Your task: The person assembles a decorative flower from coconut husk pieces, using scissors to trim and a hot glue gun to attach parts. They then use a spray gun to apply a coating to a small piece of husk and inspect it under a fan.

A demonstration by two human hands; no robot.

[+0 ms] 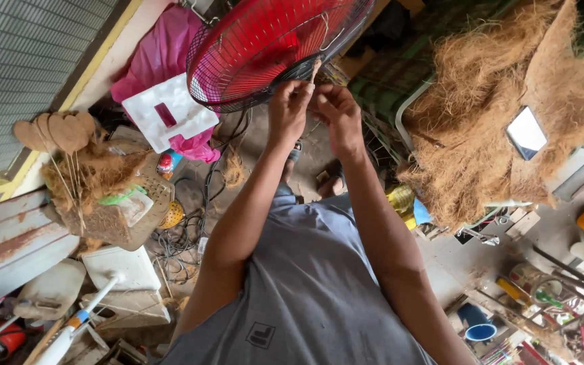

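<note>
Clutter all around. Far left: corrugated metal sheet (8,247), a basket of coir with brown heart-shaped cutouts on sticks (59,132). Next, white foam block (167,111) lying on pink cloth (160,51), tangled cables (184,240) below on the floor. Right side: big heap of coconut fibre (501,101) with a phone (526,132) lying on it; tools, cups and an orange box in the lower right corner.

Hands meet at top centre, close together. Left hand (288,108) fingers curled shut, pinching a thin strand (315,69) at the rim of the fan grille (272,44). Right hand (336,111) also closed, fingertips pinched just beside the left, on the same strand as far as visible.

Grille: round wire guard, red blades behind it, tilted, at top centre above both hands, its lower rim touching the fingertips.
</note>
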